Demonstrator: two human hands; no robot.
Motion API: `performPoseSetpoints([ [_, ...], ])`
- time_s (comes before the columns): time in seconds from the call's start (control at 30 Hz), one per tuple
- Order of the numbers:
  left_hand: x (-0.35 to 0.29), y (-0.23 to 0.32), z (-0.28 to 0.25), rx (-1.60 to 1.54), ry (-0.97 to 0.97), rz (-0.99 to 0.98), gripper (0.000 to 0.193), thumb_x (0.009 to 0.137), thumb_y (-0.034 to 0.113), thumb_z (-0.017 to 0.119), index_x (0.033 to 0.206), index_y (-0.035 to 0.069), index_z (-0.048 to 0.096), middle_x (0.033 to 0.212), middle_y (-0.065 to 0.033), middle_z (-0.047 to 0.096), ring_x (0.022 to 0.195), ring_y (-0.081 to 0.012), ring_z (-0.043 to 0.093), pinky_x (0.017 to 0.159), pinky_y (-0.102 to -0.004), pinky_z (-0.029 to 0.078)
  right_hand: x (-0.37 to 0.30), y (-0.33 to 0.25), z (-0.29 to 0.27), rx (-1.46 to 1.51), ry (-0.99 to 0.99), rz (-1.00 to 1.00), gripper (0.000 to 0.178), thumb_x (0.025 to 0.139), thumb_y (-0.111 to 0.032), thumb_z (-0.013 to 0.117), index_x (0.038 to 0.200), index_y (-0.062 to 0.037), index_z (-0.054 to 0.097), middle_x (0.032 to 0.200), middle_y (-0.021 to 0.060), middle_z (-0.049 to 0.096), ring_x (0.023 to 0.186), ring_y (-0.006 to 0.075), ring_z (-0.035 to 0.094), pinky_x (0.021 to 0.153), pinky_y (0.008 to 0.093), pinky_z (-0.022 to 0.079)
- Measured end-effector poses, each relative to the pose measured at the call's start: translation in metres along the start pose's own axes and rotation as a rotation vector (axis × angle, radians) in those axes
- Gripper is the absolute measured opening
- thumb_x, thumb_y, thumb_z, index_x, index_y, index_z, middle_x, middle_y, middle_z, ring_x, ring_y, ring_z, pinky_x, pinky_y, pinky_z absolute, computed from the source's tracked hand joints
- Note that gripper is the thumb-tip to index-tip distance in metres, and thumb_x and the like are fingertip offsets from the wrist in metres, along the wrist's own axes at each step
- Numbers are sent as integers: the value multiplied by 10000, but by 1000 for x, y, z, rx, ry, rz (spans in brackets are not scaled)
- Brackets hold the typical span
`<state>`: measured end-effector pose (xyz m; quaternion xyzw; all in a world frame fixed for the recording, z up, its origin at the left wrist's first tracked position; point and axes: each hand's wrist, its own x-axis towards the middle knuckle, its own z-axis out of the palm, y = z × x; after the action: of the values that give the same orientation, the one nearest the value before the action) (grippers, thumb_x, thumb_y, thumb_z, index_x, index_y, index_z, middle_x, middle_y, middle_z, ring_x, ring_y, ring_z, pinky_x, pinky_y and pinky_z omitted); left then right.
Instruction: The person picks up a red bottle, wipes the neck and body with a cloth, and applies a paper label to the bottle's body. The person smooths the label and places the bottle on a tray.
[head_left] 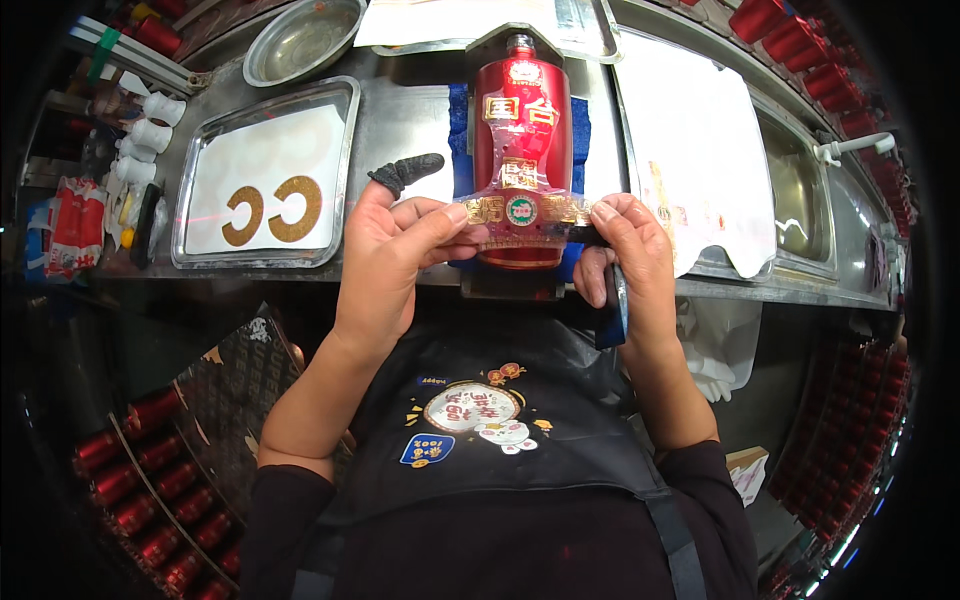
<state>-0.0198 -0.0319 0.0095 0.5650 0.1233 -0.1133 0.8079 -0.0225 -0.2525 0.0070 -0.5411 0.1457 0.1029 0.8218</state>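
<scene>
A red bottle [515, 110] with gold markings lies on its back on a blue cloth [461, 125], its neck pointing away from me. Across its lower part stretches a clear decal film [522, 208] with gold patterning and a round green emblem. My left hand [395, 235] pinches the film's left end; a black finger cot [410, 172] covers its raised index finger. At the other end, my right hand [640, 245] pinches the film between thumb and finger. That hand also has a dark flat scraper [613, 310] tucked in it. Whether the film touches the bottle, I cannot tell.
To the left stands a metal tray [350, 130] with two gold C-shaped decals [292, 208] on white paper. A metal bowl [290, 45] sits behind it. White sheets [700, 130] lie right, beside a sink [800, 190]. Several red bottles [160, 490] stand in racks below left.
</scene>
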Motion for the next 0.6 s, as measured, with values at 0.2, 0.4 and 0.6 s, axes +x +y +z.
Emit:
performPoseSetpoints([
  [0.2,2,-9,-4,45,6,-37,421,893,119,737,1117,11,398,968,-154,699,844,-215,724,700,-302,576,-3,4,-1,-27,32,12,114,1025,-146,575,983,-47,538,641,20,542,355,95,419,399,240,350],
  [0.4,7,-19,-8,13,21,-10,322,909,79,718,1104,13,471,955,-129,703,818,-187,723,692,-283,577,-5,6,-7,-56,-2,0,126,1006,-146,608,998,-40,542,670,19,555,374,88,434,406,236,358],
  [0.6,11,-25,-13,21,14,-5,345,906,93,731,1129,22,478,978,-121,697,815,-171,711,700,-276,566,-4,11,-13,-85,-13,-2,165,981,-151,658,1021,-29,555,715,16,567,417,78,466,412,231,366],
])
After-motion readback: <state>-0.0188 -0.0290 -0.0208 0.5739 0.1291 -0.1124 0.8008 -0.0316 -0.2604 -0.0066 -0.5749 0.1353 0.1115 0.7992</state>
